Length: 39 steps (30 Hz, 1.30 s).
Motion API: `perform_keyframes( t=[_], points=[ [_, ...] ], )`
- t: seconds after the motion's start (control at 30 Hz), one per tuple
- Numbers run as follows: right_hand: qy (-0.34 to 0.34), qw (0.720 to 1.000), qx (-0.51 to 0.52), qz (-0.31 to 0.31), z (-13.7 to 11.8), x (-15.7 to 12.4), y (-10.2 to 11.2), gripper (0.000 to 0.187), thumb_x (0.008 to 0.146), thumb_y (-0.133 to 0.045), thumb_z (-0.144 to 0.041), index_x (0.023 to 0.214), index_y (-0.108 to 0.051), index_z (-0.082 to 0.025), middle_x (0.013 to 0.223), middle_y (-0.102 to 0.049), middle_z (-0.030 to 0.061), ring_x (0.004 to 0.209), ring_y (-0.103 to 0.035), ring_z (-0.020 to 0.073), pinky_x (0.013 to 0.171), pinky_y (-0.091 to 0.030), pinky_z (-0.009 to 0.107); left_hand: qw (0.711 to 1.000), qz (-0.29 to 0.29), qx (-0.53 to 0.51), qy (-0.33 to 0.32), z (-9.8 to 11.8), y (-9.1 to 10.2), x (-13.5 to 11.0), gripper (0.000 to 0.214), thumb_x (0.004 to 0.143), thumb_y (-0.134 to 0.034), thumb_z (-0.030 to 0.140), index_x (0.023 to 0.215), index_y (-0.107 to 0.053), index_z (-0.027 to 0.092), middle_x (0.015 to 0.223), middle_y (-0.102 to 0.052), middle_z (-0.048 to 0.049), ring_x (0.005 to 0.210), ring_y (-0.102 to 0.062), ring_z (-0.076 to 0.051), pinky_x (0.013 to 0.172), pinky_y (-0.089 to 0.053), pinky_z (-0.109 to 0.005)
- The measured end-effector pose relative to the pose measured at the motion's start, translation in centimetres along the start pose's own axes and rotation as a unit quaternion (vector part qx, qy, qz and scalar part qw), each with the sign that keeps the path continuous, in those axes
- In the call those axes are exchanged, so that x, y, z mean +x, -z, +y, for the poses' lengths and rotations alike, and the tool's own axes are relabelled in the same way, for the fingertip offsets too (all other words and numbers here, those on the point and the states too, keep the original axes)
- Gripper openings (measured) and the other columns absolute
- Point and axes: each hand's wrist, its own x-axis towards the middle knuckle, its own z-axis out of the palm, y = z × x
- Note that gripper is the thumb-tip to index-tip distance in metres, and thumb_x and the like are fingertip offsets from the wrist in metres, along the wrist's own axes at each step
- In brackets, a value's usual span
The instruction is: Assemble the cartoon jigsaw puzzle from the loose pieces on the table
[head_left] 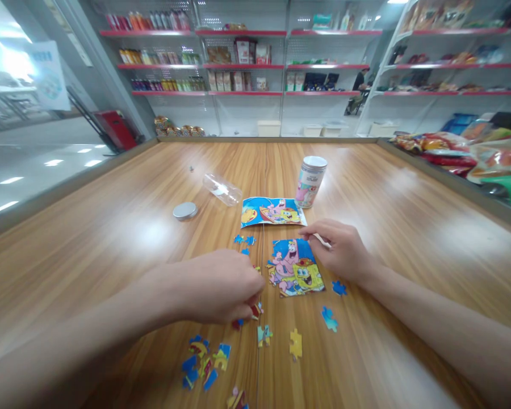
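Observation:
My left hand (221, 287) hangs over loose jigsaw pieces with its fingers curled down. A red and white jigsaw piece (256, 311) shows right at its fingertips; whether they grip it I cannot tell. To the right lies a joined block of jigsaw puzzle (298, 270) with a pink starfish and a yellow sponge character. At its upper right corner, thumb and forefinger of my right hand (340, 250) come together; anything between them is hidden. Around the block lie a blue piece (339, 288), a light blue piece (329, 318), a yellow piece (296, 344) and a teal piece (264, 336).
Behind the block lies a picture sheet (272, 212), beside an upright printed can (311, 182). A clear plastic bottle (222, 190) and a silver lid (184, 211) lie farther left. Several pieces (204, 360) are heaped near the front. Packaged goods (447, 153) stand beyond the table's right edge.

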Motion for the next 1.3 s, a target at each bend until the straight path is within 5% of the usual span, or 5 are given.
perform_keyframes(
  t=[0.37,0.5,0.67,0.97,1.3],
  points=[
    [-0.003,1.000,0.009,0.000,-0.5,0.0,-0.2,0.022,0.087,-0.055,-0.010,0.097,-0.073,-0.019,0.091,-0.074,0.0049,0.082,-0.067,0.0175,0.074,-0.050,0.030,0.998,0.036,0.032,0.036,-0.5,0.7,-0.6,0.004,0.081,-0.071,0.018,0.083,-0.069,0.021,0.068,-0.067,-0.0013,0.061,-0.062,-0.018,0.051,-0.030,-0.027],
    [-0.007,1.000,0.014,0.003,-0.3,0.1,-0.3,0.022,0.085,-0.056,-0.008,0.095,-0.073,-0.019,0.088,-0.074,0.0035,0.074,-0.064,0.0151,0.069,-0.049,0.028,0.999,0.015,0.004,0.041,0.5,1.2,-0.4,0.015,0.083,-0.074,0.029,0.095,-0.069,0.021,0.077,-0.071,-0.0021,0.066,-0.064,-0.018,0.054,-0.033,-0.026],
    [-0.006,1.000,0.018,0.003,-0.4,0.1,-0.3,0.023,0.084,-0.056,-0.008,0.094,-0.073,-0.019,0.086,-0.074,0.0031,0.069,-0.063,0.0142,0.066,-0.049,0.027,0.998,-0.041,-0.041,0.037,1.1,0.0,1.0,0.013,0.083,-0.075,0.028,0.093,-0.069,0.022,0.082,-0.075,-0.0007,0.075,-0.068,-0.018,0.058,-0.036,-0.025],
    [-0.004,1.000,0.019,-0.010,-0.4,0.2,-0.6,0.024,0.083,-0.056,-0.007,0.095,-0.073,-0.019,0.091,-0.075,0.0034,0.082,-0.069,0.0174,0.074,-0.052,0.029,0.998,-0.033,-0.046,0.043,0.4,-0.8,1.2,0.011,0.086,-0.070,0.030,0.091,-0.069,0.020,0.070,-0.070,-0.0007,0.064,-0.065,-0.016,0.055,-0.035,-0.025],
    [0.008,0.999,0.021,-0.029,-0.3,0.2,-0.6,0.024,0.084,-0.055,-0.007,0.094,-0.072,-0.019,0.089,-0.074,0.0040,0.082,-0.069,0.0176,0.075,-0.053,0.030,0.998,0.013,-0.019,0.066,0.3,-1.6,2.2,0.021,0.089,-0.067,0.037,0.099,-0.064,0.019,0.082,-0.072,-0.0047,0.074,-0.069,-0.022,0.060,-0.040,-0.027]
  ],
)
